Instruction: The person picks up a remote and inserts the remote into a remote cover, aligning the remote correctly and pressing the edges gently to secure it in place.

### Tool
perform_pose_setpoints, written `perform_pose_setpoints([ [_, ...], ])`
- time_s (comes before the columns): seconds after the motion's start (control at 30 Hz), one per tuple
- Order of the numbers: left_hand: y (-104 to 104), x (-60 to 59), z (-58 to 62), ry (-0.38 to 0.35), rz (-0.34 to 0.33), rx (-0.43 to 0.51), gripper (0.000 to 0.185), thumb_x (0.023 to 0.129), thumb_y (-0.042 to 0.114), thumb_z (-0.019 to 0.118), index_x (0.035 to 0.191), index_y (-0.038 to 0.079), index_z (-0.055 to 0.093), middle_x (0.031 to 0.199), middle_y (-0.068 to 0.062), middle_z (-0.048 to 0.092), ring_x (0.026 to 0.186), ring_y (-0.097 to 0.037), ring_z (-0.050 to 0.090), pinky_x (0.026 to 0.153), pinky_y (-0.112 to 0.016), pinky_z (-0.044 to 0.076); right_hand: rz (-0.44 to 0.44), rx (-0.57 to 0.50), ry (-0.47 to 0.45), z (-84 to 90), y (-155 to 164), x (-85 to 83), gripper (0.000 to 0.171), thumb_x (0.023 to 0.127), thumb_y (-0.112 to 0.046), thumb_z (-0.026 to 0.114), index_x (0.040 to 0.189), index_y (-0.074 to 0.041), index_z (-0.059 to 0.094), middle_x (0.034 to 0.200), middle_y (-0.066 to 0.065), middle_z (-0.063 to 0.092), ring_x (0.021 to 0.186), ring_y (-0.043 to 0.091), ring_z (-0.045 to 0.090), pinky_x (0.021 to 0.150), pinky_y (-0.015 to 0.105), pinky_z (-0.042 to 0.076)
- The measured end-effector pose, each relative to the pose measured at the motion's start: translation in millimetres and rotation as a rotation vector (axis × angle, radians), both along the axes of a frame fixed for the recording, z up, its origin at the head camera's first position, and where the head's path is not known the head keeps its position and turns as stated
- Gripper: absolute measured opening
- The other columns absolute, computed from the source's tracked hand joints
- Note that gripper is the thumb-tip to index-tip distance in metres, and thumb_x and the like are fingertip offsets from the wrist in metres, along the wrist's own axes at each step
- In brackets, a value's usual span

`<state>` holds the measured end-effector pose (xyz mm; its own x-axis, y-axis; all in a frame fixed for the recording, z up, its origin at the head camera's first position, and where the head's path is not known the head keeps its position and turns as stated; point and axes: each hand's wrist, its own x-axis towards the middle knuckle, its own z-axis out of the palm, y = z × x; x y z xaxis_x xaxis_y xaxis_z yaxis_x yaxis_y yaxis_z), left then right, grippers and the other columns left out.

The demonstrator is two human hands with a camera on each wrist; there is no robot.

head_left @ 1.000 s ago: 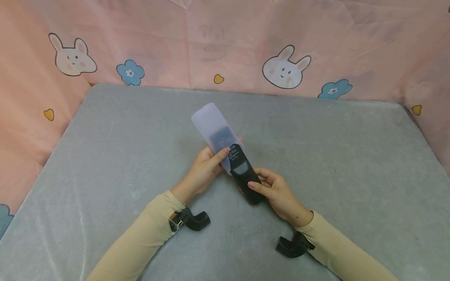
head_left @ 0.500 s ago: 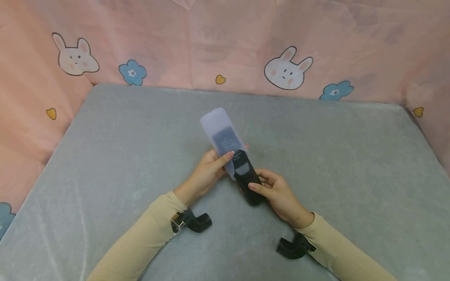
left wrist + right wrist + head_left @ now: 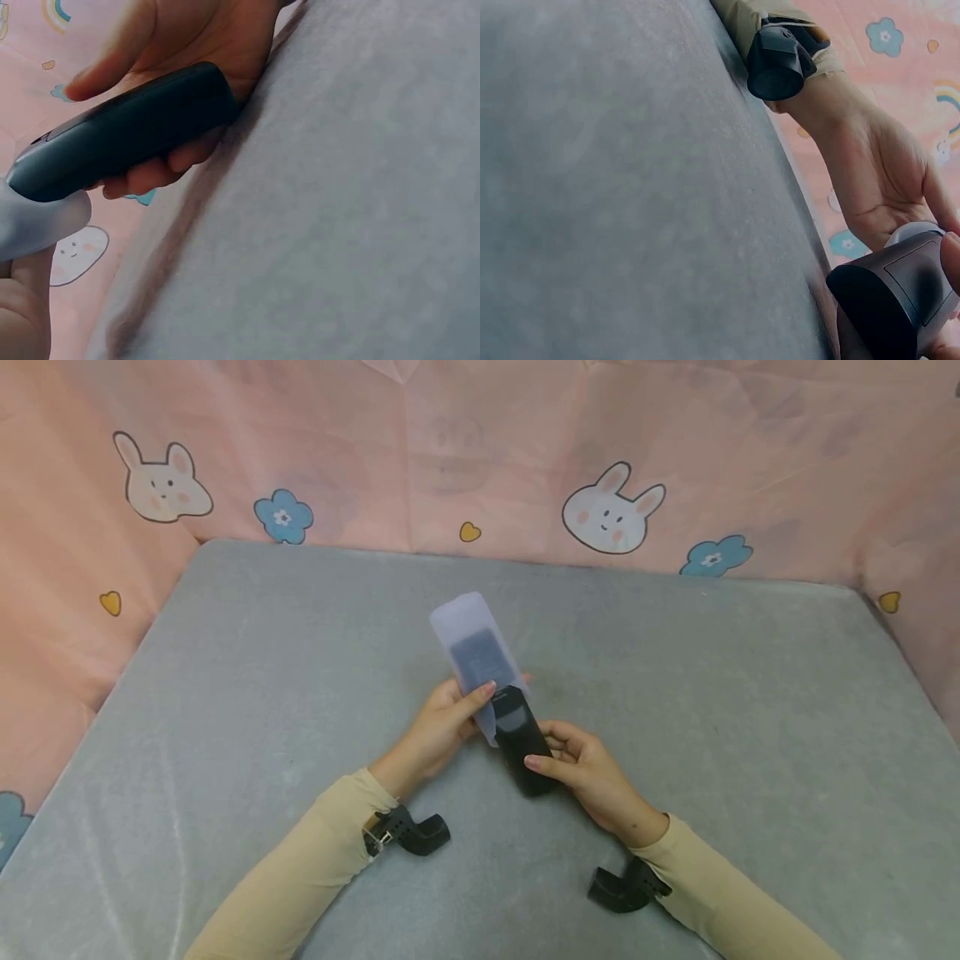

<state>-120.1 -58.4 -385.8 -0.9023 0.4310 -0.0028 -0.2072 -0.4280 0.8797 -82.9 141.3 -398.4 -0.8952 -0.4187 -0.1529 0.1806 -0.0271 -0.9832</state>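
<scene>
A black remote control [image 3: 520,735] lies slantwise between my hands, its far part showing dimly through a translucent silicone sleeve [image 3: 460,617]. My left hand [image 3: 438,727] grips the sleeve near its mouth, thumb on top at the remote's edge. The near end of the remote is held by my right hand [image 3: 588,777], thumb above and fingers beneath. In the left wrist view the bare end of the remote [image 3: 127,135] sticks out of the pale sleeve [image 3: 45,221]. The right wrist view shows the remote's blunt end [image 3: 877,307] close up. Fingers underneath are partly hidden.
A grey cloth-covered table [image 3: 712,735] spreads below both hands. Behind it hangs a pink curtain [image 3: 510,435] printed with rabbits, flowers and hearts. Black wrist cameras [image 3: 420,833] sit at both beige sleeve cuffs.
The silicone sleeve and my left hand have shifted right and nearer to me. The remote now sits deeper inside, with less of it bare. My right hand has barely moved.
</scene>
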Motion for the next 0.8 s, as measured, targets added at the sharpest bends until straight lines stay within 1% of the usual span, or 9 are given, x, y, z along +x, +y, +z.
perform_pose_setpoints([
  [0.1,-2.7,-1.0,1.4,-0.013,0.018,0.006,0.039,0.101,0.007,0.039,0.135,-0.011,0.037,0.136,-0.028,0.044,0.12,-0.02,0.052,0.093,-0.026,0.045,0.006,0.006,-0.022,1.0,-0.2,-0.1,0.042,0.087,0.0,0.064,0.124,0.011,0.048,0.111,0.011,0.062,0.096,0.016,0.063,0.079,0.027,0.052],
  [0.17,-4.7,-1.3,2.9,-0.023,0.043,0.012,0.038,0.101,0.007,0.04,0.133,-0.012,0.038,0.135,-0.028,0.045,0.117,-0.018,0.055,0.093,-0.027,0.046,0.009,0.006,-0.029,0.9,-0.1,-0.1,0.043,0.087,-0.001,0.064,0.124,0.011,0.048,0.111,0.012,0.062,0.097,0.016,0.063,0.079,0.026,0.052],
  [0.3,-7.5,-1.7,6.2,-0.028,0.084,0.027,0.037,0.1,0.006,0.041,0.131,-0.014,0.038,0.133,-0.029,0.046,0.114,-0.019,0.057,0.093,-0.03,0.047,0.013,0.007,-0.024,0.2,-0.1,-0.4,0.042,0.086,-0.002,0.065,0.123,0.011,0.049,0.11,0.012,0.064,0.094,0.016,0.063,0.078,0.026,0.052],
  [0.37,-7.7,-2.0,7.0,-0.028,0.091,0.031,0.036,0.1,0.005,0.04,0.131,-0.014,0.038,0.132,-0.029,0.045,0.114,-0.02,0.057,0.094,-0.031,0.046,0.013,0.006,-0.017,-0.2,-0.1,-0.7,0.042,0.086,-0.002,0.065,0.122,0.012,0.05,0.108,0.011,0.065,0.093,0.016,0.064,0.078,0.027,0.052],
  [0.63,-5.5,-2.3,5.8,-0.043,0.056,0.01,0.038,0.101,0.006,0.04,0.135,-0.01,0.037,0.138,-0.025,0.044,0.121,-0.019,0.051,0.098,-0.029,0.042,-0.005,0.004,-0.02,-0.1,0.2,-0.6,0.039,0.086,0.0,0.065,0.119,0.015,0.05,0.104,0.01,0.067,0.089,0.014,0.065,0.074,0.025,0.053],
  [0.8,-3.8,-2.4,4.7,-0.033,0.04,-0.006,0.039,0.1,0.005,0.04,0.137,-0.009,0.035,0.138,-0.025,0.043,0.125,-0.023,0.048,0.101,-0.032,0.039,-0.013,-0.001,-0.02,0.5,-0.1,-0.1,0.04,0.087,0.001,0.064,0.119,0.018,0.049,0.104,0.011,0.067,0.089,0.013,0.065,0.073,0.025,0.054],
])
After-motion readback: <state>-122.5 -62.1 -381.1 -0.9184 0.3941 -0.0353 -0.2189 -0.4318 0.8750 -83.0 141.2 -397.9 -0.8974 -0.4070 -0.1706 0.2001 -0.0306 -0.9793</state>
